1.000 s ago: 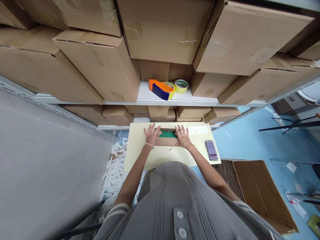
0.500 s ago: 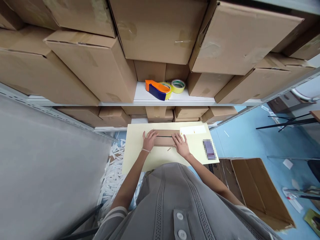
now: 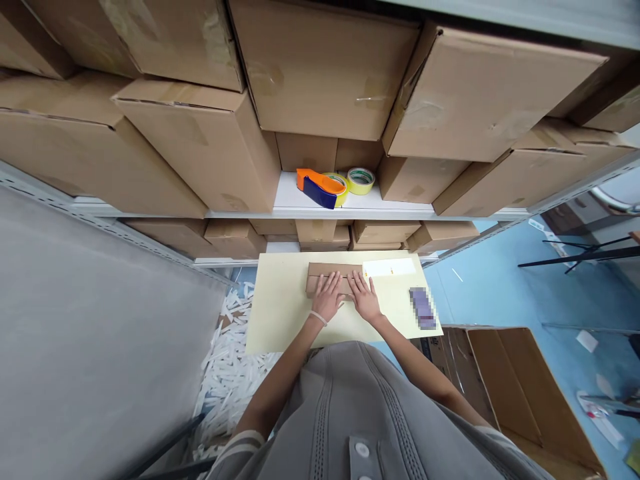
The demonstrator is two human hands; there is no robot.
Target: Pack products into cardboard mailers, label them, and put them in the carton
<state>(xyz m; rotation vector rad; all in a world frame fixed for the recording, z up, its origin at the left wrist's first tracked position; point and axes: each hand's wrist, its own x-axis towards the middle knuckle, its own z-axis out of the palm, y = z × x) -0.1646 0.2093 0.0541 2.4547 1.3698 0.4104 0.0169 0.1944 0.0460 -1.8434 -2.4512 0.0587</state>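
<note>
A small flat cardboard box [image 3: 316,272] lies lengthwise on the pale yellow tabletop [image 3: 280,320], its two top flaps meeting along a seam. My left hand [image 3: 327,298] rests on the middle of the box with fingers spread, a light band round the wrist. My right hand [image 3: 365,298] presses flat on the box's right end, fingers apart. Behind that hand lies a white sheet of labels [image 3: 393,267], and to the right is a blurred purple item [image 3: 423,308].
On the shelf [image 3: 285,200] ahead sit an orange and blue tape dispenser [image 3: 320,188] and a yellow tape roll [image 3: 361,181] among stacked cartons [image 3: 325,73]. White paper strips [image 3: 235,367] cover the floor at left. A large open carton [image 3: 530,393] stands at right.
My left hand has slid from the left end of the box to its middle. The flaps now lie closer together, and the dark gap between them has narrowed.
</note>
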